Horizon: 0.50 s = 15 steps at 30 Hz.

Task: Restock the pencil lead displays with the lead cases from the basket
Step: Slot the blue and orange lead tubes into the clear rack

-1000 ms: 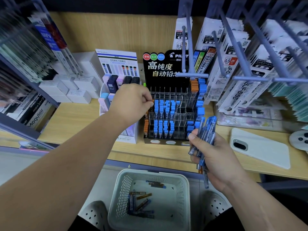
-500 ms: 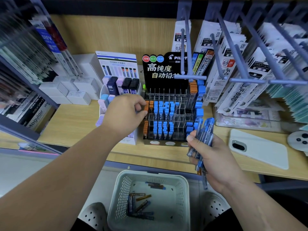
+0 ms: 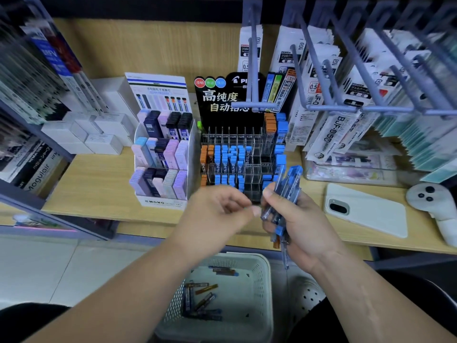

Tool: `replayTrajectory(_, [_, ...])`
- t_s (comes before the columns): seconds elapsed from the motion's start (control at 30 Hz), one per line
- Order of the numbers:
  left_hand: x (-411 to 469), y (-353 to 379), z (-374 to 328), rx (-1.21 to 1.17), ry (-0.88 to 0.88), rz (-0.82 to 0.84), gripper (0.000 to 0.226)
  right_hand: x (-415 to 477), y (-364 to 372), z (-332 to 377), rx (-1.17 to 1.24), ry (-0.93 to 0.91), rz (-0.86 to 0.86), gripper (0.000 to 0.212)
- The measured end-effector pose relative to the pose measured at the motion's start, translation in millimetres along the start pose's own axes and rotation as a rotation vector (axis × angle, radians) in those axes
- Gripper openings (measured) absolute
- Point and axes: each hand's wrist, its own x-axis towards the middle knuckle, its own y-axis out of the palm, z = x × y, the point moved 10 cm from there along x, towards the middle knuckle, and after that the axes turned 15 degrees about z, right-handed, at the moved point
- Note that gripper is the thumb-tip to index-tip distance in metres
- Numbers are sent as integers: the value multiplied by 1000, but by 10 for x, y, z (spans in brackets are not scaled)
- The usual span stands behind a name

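Left hand (image 3: pixel 217 214) drawn back from the display (image 3: pixel 237 164), fingertips now at the held lead cases (image 3: pixel 284 194)

blue-capped lead cases (image 3: pixel 284 194) fanned before partly filled display (image 3: pixel 237 162).

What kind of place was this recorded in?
Most likely a stationery shop: a Pilot lead display with slotted compartments of lead cases, a Mono display beside it, and refill packs hanging on pegs.
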Motion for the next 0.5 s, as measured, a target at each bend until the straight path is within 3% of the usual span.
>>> replayTrajectory(0.13, [-24,188,86,-178,-40,10,15,-1,59,-25,-17,-10,27,10])
replayTrajectory(0.5, [-88,165,99,-210,-23,-20,41,-45,-71,-16,5,0,-27,12])
